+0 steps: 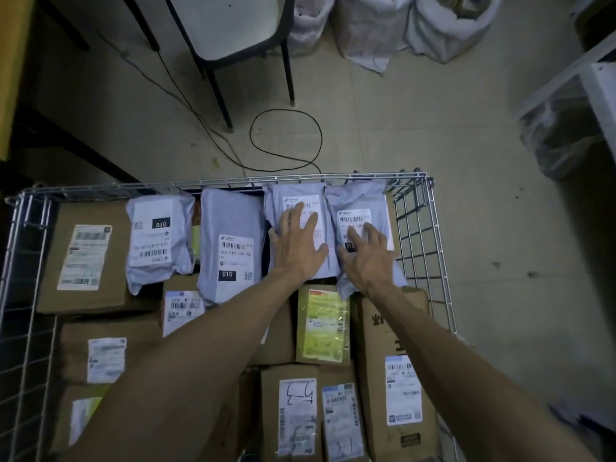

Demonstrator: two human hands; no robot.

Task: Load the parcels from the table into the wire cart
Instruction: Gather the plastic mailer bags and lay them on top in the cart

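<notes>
So the left grey mailer (293,195) and right grey mailer (358,198) lie side by side in the wire cart (300,177), upper middle of the frame, over cardboard boxes (86,255). The left grip (298,243) and right grip (366,258) each rest flat on 1, both released, fingers spread.

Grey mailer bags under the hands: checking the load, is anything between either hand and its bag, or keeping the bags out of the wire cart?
Nothing visible. The left hand lies flat on the left grey bag, the right hand on the right grey bag; both already lie inside the wire cart by its far rail.
</notes>
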